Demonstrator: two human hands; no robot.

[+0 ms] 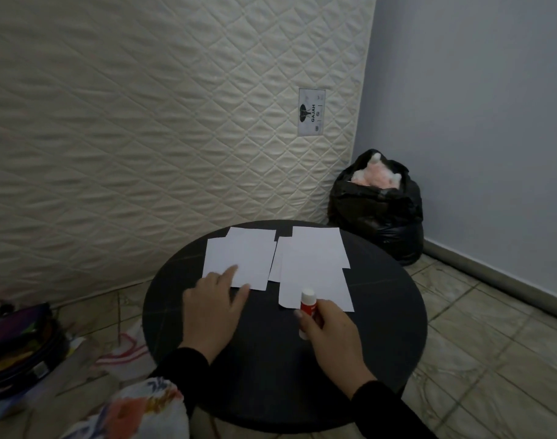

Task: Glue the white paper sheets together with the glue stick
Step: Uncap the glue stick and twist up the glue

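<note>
Several white paper sheets lie on a round black table (270,375) in two overlapping groups: a left group (242,255) and a right group (315,267). My left hand (215,308) rests flat on the table with its fingers apart, fingertips touching the near edge of the left sheets. My right hand (331,334) grips a red and white glue stick (306,307), capped end pointing away from me, at the near edge of the right group's front sheet.
A quilted cream mattress (144,122) leans upright behind the table. A black bag (378,210) stuffed with pink and white material sits in the corner at right. Bags and a dark case (20,353) lie on the tiled floor at left.
</note>
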